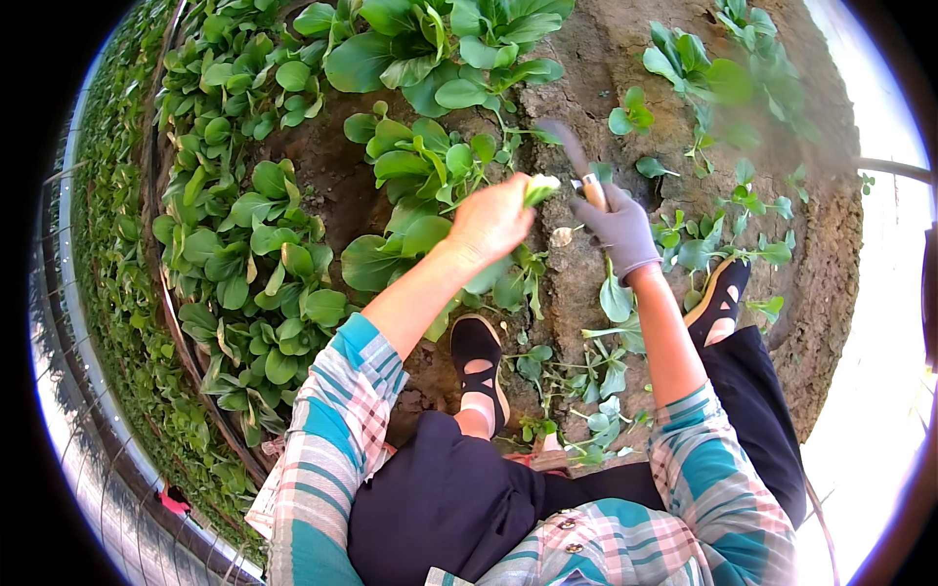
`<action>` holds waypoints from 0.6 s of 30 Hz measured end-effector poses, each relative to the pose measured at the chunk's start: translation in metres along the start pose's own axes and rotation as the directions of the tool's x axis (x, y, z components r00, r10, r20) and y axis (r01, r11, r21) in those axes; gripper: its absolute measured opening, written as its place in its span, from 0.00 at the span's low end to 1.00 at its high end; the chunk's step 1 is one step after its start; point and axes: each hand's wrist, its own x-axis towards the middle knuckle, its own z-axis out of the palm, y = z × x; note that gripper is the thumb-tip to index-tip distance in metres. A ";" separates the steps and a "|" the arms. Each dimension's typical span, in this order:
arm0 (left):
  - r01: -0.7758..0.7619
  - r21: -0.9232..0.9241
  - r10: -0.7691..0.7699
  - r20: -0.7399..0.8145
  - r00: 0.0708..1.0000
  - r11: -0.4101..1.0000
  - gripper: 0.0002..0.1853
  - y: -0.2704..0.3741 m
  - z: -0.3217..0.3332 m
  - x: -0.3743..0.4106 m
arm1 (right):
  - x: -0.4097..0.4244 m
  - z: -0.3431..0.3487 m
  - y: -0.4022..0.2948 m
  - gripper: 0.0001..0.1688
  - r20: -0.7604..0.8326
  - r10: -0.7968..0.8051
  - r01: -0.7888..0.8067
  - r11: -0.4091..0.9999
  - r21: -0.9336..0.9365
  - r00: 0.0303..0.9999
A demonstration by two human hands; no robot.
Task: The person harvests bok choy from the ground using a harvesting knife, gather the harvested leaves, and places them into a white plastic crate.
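My bare left hand [492, 218] is closed around a leafy green plant [421, 238], whose pale cut-looking base [541, 189] sticks out past the fingers towards the right hand. My right hand [619, 227] wears a grey glove and grips the wooden handle of a curved-blade knife [568, 146]. The blade points up and to the left, blurred, over bare soil, apart from the plant base. Beneath the left forearm and beyond the left hand, broad-leaved greens [410, 157] grow from the soil; how far the held leaves reach among them cannot be told.
Dense leafy greens [271, 227] stand on the left, larger ones [440, 51] at the top. Loose leaves and small plants [692, 242] lie or grow on the soil [821, 293] at right. My black shoes [476, 351] stand among them. A dark hose or pipe [194, 351] runs down the left.
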 end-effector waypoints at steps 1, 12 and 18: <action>0.011 0.150 0.009 -0.134 0.991 0.989 0.17 -0.010 -0.003 0.003 | 0.004 0.002 0.006 0.20 -0.001 -0.011 0.011 0.991 -0.134 1.000; 0.143 0.226 -0.044 -0.393 0.918 0.964 0.24 -0.099 -0.007 0.004 | 0.037 0.081 0.033 0.26 0.033 -0.273 0.270 0.915 -0.298 0.961; 0.220 0.285 -0.097 -0.388 0.916 0.933 0.18 -0.096 -0.010 0.017 | 0.053 0.098 0.026 0.23 0.060 -0.274 0.276 0.883 -0.379 0.960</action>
